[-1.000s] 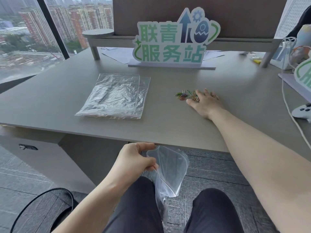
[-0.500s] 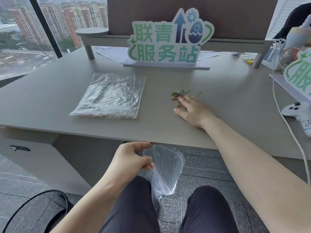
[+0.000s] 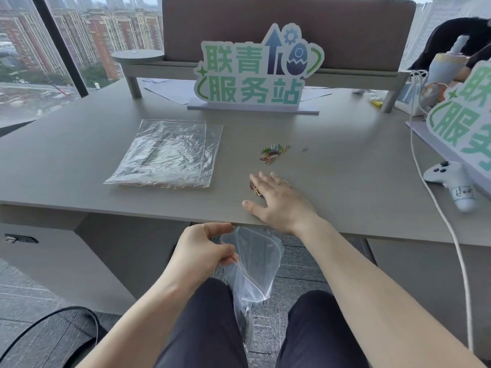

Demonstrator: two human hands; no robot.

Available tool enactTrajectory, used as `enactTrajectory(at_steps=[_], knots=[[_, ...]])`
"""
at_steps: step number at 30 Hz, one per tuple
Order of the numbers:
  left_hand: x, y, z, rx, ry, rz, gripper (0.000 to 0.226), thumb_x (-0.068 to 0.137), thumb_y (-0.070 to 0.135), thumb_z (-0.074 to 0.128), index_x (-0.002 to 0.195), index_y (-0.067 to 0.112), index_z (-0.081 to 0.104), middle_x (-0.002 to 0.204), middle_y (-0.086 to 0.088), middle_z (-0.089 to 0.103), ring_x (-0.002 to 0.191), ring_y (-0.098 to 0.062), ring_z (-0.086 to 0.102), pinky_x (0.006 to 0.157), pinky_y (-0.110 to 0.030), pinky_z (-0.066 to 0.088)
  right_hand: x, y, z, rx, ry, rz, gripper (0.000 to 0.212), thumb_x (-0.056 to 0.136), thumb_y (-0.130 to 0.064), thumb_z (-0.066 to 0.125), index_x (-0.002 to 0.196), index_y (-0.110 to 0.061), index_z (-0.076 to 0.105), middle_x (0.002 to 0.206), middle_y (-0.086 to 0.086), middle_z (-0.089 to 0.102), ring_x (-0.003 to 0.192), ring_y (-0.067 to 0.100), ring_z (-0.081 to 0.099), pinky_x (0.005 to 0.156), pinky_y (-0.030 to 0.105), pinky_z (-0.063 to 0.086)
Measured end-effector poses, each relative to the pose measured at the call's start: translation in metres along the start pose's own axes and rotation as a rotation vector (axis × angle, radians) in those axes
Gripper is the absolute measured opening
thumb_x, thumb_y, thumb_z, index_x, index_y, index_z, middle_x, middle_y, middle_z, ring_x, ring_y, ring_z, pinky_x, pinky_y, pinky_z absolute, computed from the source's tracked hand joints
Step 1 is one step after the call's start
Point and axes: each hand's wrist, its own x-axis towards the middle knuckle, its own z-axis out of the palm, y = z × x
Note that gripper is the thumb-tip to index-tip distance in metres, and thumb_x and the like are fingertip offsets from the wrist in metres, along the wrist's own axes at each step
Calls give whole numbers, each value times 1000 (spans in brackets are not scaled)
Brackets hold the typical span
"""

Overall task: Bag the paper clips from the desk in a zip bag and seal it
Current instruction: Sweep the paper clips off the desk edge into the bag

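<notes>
Head view. The right hand (image 3: 276, 201) lies flat, palm down, on the grey laminate desk (image 3: 345, 181) close to its near edge, fingers spread and closed on nothing; a few small wire paper clips (image 3: 255, 189) show under the fingertips. This is judged a sweep toward the edge. The left hand (image 3: 202, 251) pinches one lip of the clear plastic zip bag (image 3: 255, 261) just below the near edge, mouth held open.

Procedure: keep the palm low and the fingers together so no clip slips between them. Bring the bag mouth directly under the edge before the clips cross it. Otherwise they may fall to the floor.

A loose cluster of coloured paper clips (image 3: 273, 153) remains farther in, mid-desk, with one stray clip (image 3: 305, 149) beside it; a further pass appears necessary.

Surroundings: a stack of clear plastic bags (image 3: 170, 152) lies left of the cluster. A white game controller (image 3: 451, 181) and a white cable (image 3: 435, 197) occupy the right edge, a green-lettered standing sign (image 3: 255, 73) the far side. None obstructs the sweep path.
</notes>
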Motion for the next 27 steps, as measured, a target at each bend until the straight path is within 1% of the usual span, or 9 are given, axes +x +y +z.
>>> enactTrajectory(at_steps=[2, 4, 5, 6, 9, 13, 19, 23, 27], knots=[[2, -3, 0, -6, 5, -5, 43, 76, -12, 65, 111, 12, 70, 85, -13, 76, 57, -17, 68, 60, -19, 59, -3, -2, 2, 137, -1, -8, 72, 93, -61, 36, 154, -33, 10, 163, -7, 11, 148, 12, 13, 121, 35, 8], [3, -6, 0, -19, 13, -13, 42, 76, -12, 66, 110, 12, 70, 83, -12, 76, 65, -24, 71, 64, -21, 61, -10, -2, -4, 487, 54, 71, 66, 94, -54, 40, 152, -35, 17, 156, -9, 30, 131, 12, 36, 119, 40, 21], [4, -7, 0, -27, 15, -15, 42, 76, -13, 66, 110, 13, 70, 82, -12, 76, 66, -24, 71, 64, -21, 61, -13, 0, -6, 628, 106, 121, 62, 95, -48, 40, 152, -35, 20, 151, -9, 36, 130, 11, 38, 118, 41, 23], [4, -8, 1, -37, 15, -15, 43, 76, -13, 66, 110, 13, 69, 82, -13, 76, 66, -24, 71, 62, -19, 60, -17, 2, -9, 664, 156, 158, 58, 98, -42, 38, 152, -31, 22, 154, -7, 33, 137, 11, 32, 119, 38, 19], [2, -8, 2, -51, 7, -10, 44, 77, -12, 65, 113, 12, 69, 91, -16, 75, 67, -23, 70, 58, -15, 57, -23, 6, -8, 286, 149, 206, 55, 102, -37, 27, 154, -20, 18, 162, -2, 14, 148, 11, 9, 119, 31, 3], [2, -9, 4, -40, 6, -1, 45, 76, -12, 65, 115, 10, 70, 90, -16, 76, 70, -25, 71, 58, -15, 56, -21, -6, 8, 16, 50, 189, 64, 100, -50, 20, 155, -19, 9, 163, 2, 4, 150, 16, 0, 121, 36, -2], [2, -11, 4, -26, 12, 10, 45, 76, -9, 65, 117, 11, 70, 75, -15, 78, 74, -30, 75, 57, -15, 56, -26, -29, 21, -59, 75, 201, 66, 100, -50, 16, 155, -15, 7, 164, 5, 2, 150, 18, -2, 121, 37, -4], [2, -12, 4, -28, 14, 16, 45, 77, -11, 64, 117, 9, 70, 78, -19, 77, 70, -28, 73, 50, -13, 52, -31, -43, 25, -51, 85, 199, 65, 100, -49, 15, 155, -14, 8, 163, 6, 2, 150, 18, -2, 121, 38, -4], [2, -12, 1, -38, 13, 23, 46, 77, -13, 63, 119, 6, 69, 80, -23, 76, 65, -24, 71, 53, -15, 55, -38, -55, 29, -26, 104, 202, 65, 101, -48, 16, 154, -12, 9, 163, 7, 4, 150, 18, -1, 121, 39, -5]])
